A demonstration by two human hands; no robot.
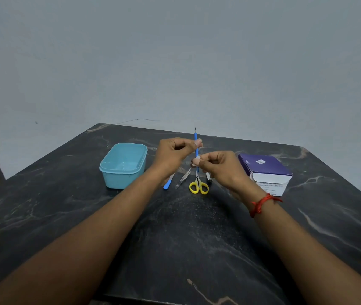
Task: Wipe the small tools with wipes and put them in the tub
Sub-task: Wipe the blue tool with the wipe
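My left hand pinches a thin blue-handled tool upright above the table, its dark tip pointing up. My right hand pinches a small white wipe around the tool's lower shaft. Below my hands lie a second blue-handled tool, metal tweezers, yellow-handled scissors and a nail clipper, partly hidden by my right hand. The light blue tub stands open to the left and looks empty.
A purple and white box of alcohol swabs sits on the right. All of it stands on a dark marble table against a plain grey wall. A red thread band circles my right wrist.
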